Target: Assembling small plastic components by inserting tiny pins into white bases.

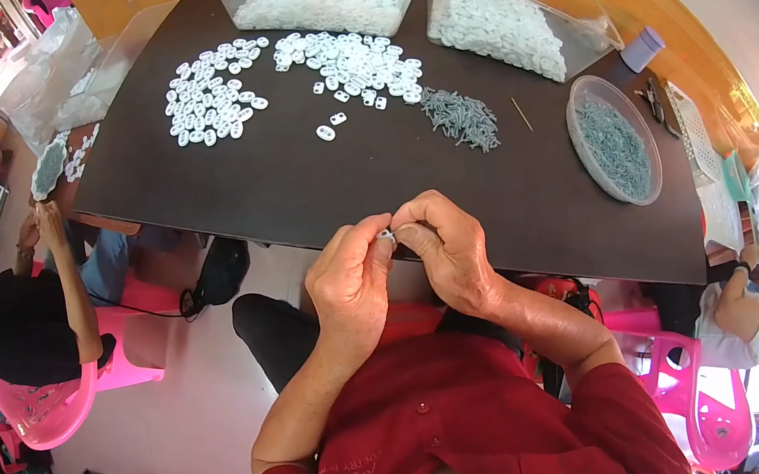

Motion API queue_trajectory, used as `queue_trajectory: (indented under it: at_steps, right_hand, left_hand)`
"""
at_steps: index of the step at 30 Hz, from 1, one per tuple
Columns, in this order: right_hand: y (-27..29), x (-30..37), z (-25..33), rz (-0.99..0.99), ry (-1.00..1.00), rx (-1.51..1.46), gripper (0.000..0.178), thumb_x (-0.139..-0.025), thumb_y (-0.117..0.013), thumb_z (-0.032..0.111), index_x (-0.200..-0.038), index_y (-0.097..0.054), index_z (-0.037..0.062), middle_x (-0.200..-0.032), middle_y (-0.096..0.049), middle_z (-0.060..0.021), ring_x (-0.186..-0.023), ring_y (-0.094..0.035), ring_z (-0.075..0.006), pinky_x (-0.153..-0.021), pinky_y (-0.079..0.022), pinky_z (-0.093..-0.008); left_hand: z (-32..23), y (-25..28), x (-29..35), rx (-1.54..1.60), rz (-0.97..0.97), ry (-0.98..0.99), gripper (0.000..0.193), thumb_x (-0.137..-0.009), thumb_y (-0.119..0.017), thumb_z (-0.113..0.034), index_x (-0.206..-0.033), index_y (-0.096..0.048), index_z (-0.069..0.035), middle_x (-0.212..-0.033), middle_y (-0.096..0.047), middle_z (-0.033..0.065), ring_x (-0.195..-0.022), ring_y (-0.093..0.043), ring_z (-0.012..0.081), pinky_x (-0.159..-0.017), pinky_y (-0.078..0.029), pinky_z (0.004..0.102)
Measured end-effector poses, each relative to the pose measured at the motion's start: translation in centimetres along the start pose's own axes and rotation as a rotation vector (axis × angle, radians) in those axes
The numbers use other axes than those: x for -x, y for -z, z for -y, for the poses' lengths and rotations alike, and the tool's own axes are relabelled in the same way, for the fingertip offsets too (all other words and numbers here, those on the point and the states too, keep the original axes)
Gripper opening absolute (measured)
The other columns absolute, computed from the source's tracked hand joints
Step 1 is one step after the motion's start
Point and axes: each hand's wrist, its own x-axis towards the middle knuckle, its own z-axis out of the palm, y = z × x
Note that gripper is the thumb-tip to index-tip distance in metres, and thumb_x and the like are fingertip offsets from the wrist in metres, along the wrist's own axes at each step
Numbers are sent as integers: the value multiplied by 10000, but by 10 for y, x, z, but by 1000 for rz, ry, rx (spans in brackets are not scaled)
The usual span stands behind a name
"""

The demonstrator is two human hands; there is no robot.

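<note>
My left hand (346,278) and my right hand (453,249) meet just off the table's near edge, thumbs and forefingers pinched together. Between the left fingertips shows a small white plastic piece (386,235), mostly covered. The right fingertips press close beside it; whatever they pinch is hidden. Farther up the dark table lie a spread of white oval two-holed pieces (214,104) and a heap of similar white pieces (359,63). Two loose pieces lie nearer me, one of them oval (326,133). To their right is a pile of thin grey pins (460,118).
A round tub (594,184) of grey pins stands right on the dark table (290,187). Clear bins (416,12) of white pieces line the back. A thin stick (521,114) and a purple-lidded container (643,48) lie right. People sit left (22,310) and right (739,316).
</note>
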Motion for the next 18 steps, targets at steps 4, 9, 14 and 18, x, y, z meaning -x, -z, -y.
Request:
queue_trajectory:
  at_steps: [4, 9, 14, 18]
  right_hand:
    - [-3, 1, -5, -20, 14, -17, 55, -820, -553, -40, -855, -554, 2, -781, -555, -107, -710, -556, -235, -634, -466, -351]
    - [-5, -2, -8, -34, 184, 107, 43, -819, -544, -28, -852, -549, 0, -758, -545, -120, -689, -532, -273, -616, -445, -361]
    - [-7, 1, -9, -10, 79, 56, 34, -822, -542, -19, -848, -551, 1, -757, -545, -117, -707, -531, -270, -632, -445, -356]
    - [-7, 2, -9, 35, -15, -51, 37, -850, -527, -35, -863, -552, -11, -812, -540, -79, -721, -544, -158, -652, -454, -287]
  left_hand:
    - [0, -2, -1, 0, -45, -25, 224, -852, -610, 23, -1076, -612, 21, -853, -615, 50, -715, -580, 99, -622, -493, 216]
    - [5, -5, -3, -110, -74, -168, 241, -848, -606, 38, -1088, -605, 23, -845, -618, 52, -712, -581, 103, -638, -500, 231]
    - [11, -3, 1, 14, -48, -58, 267, -854, -603, 31, -1120, -594, 11, -841, -621, 44, -705, -571, 88, -614, -486, 215]
    - [3, 0, 1, 112, -48, 114, 309, -785, -615, 113, -1075, -597, 8, -784, -603, 79, -665, -571, 132, -581, -488, 244]
